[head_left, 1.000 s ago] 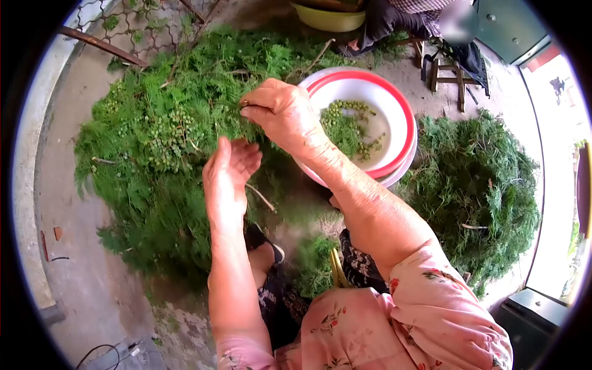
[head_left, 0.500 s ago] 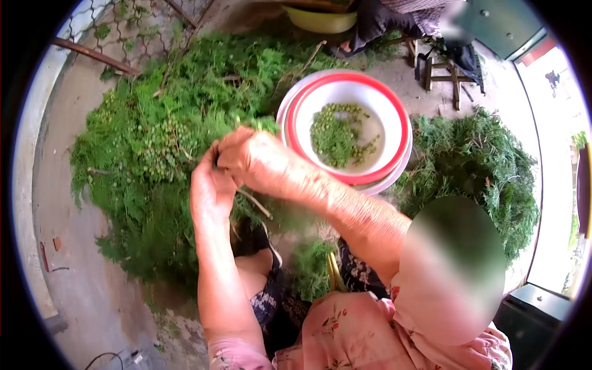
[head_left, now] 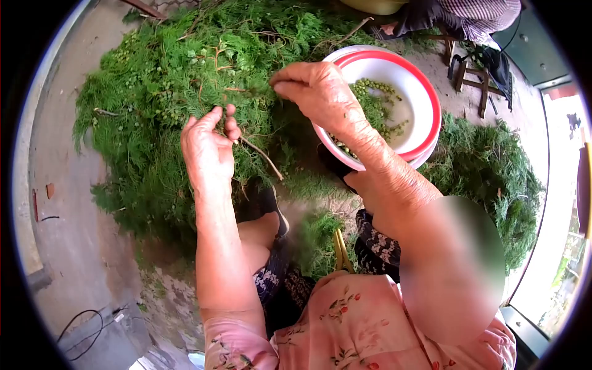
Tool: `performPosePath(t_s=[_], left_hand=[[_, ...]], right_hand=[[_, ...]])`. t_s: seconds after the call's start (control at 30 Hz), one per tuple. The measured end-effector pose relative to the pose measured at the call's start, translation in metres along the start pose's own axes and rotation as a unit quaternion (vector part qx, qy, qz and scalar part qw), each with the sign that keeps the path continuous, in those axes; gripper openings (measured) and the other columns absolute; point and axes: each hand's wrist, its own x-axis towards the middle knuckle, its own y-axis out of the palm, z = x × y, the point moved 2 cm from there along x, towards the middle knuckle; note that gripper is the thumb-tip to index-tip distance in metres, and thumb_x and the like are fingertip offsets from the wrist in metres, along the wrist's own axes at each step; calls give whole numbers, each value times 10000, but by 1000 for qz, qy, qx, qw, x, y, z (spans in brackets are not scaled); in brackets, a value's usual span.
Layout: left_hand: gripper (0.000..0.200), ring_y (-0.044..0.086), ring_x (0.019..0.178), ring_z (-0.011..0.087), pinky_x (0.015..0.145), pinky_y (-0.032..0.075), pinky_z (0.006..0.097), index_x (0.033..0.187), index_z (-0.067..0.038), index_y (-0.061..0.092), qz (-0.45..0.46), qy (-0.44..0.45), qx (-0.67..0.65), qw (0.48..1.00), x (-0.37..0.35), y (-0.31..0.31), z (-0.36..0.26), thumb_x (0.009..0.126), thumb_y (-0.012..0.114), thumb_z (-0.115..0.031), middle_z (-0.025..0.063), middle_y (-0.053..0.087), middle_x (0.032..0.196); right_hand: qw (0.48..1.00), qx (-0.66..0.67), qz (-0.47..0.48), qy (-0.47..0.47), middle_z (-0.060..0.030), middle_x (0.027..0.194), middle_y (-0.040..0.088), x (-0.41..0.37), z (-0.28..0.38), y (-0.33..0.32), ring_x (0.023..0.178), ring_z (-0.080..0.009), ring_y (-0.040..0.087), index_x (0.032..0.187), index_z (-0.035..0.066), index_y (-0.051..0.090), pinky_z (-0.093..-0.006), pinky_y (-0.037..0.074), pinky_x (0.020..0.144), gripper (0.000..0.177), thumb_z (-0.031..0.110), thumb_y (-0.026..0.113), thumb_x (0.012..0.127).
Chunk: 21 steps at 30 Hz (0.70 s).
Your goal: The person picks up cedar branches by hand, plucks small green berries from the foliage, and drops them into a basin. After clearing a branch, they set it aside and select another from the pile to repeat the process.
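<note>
My left hand [head_left: 208, 151] is raised over a heap of cut evergreen branches [head_left: 142, 92], its fingers curled at what looks like a thin sprig. Foliage behind the fingertips makes the sprig's outline hard to follow. To the right, my right hand [head_left: 324, 92] pinches a small bit of greenery [head_left: 265, 92], blurred at the fingertips. That hand is beside the left rim of a white basin with a red rim [head_left: 431, 98]. Small green cones and bits of foliage [head_left: 376, 102] lie in the basin, which sits on another pale basin.
A second pile of greenery [head_left: 493, 179] lies at right. Yellow-handled tool [head_left: 341, 250] rests near my lap. A brown stick [head_left: 262, 157] pokes out of the heap. Beyond are a wooden stool [head_left: 475, 83], a yellowish tub [head_left: 373, 5] and another person's clothed leg [head_left: 425, 18].
My hands, together half a second ago, have parted. The right one has moved right toward the basin, and the left hand has turned more open at the palm. The camera view has shifted.
</note>
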Motion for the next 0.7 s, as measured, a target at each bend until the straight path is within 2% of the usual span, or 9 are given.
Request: performPosePath(t_s=[0.03, 0.13, 0.23, 0.3, 0.33, 0.4, 0.5, 0.6, 0.7], left_hand=[[140, 465, 546, 164, 459, 361, 269, 934, 87, 499, -10, 2, -18, 1000, 1, -6, -3, 848, 486, -23, 167, 575, 803], [148, 389, 501, 126, 427, 279, 235, 935, 68, 506, -64, -5, -73, 995, -1, -20, -13, 850, 445, -37, 116, 544, 757], [150, 364, 477, 110, 413, 270, 230, 928, 43, 514, -45, -19, -136, 989, 0, -35, -21, 875, 445, -78, 75, 511, 715], [176, 338, 453, 88, 392, 259, 219, 932, 6, 500, -35, -15, -138, 990, 1, -46, -25, 928, 427, -153, 35, 463, 682], [181, 335, 452, 88, 393, 259, 219, 937, 5, 497, -45, -14, -140, 989, 0, -51, -28, 935, 418, -157, 35, 464, 683], [189, 329, 451, 86, 394, 257, 219, 948, 4, 491, -66, -13, -148, 987, 2, -63, -34, 946, 403, -163, 33, 464, 686], [191, 329, 454, 85, 382, 250, 212, 946, -1, 483, -91, -19, -171, 981, 5, -80, -41, 952, 396, -171, 32, 464, 699], [251, 320, 465, 89, 366, 256, 217, 1006, 19, 486, -98, -35, -197, 975, 10, -91, -45, 958, 363, -194, 20, 437, 721], [256, 328, 472, 96, 375, 266, 220, 1015, 21, 480, -79, -41, -225, 970, 15, -97, -48, 961, 353, -195, 31, 437, 728]], right_hand=[[1000, -21, 20, -10, -179, 776, 640, 1, -8, 6, 740, -297, 644, 860, 36, 670, -348, 512, 700, 138, 99, 629, 743], [986, -104, 124, 27, -123, 725, 645, 3, -47, 37, 671, -211, 626, 893, 31, 654, -319, 498, 664, 164, 134, 611, 773], [964, -203, 171, -12, -158, 730, 633, -7, -118, 83, 703, -310, 623, 804, 31, 649, -376, 503, 673, 143, 145, 591, 737], [918, -280, 279, -13, -171, 758, 628, -20, -156, 99, 749, -352, 607, 739, 42, 645, -412, 501, 696, 134, 141, 559, 708], [906, -322, 276, -6, -151, 768, 644, -31, -178, 109, 781, -323, 629, 688, 45, 670, -394, 514, 738, 173, 111, 513, 717], [851, -381, 361, -27, -139, 772, 654, -51, -214, 132, 774, -303, 640, 698, 60, 679, -405, 520, 712, 165, 109, 523, 721], [880, -340, 328, 46, -159, 999, 630, -100, -244, 157, 815, -344, 628, 841, 38, 667, -419, 520, 740, 172, 74, 539, 732], [830, -349, 421, 111, -125, 1429, 258, -132, -252, 175, 1037, -363, 542, 908, 86, 649, -409, 494, 842, 204, 43, 547, 737], [825, -354, 431, 85, -126, 1435, 266, -135, -250, 195, 1048, -322, 524, 825, 6, 646, -353, 495, 838, 140, 15, 555, 719]])
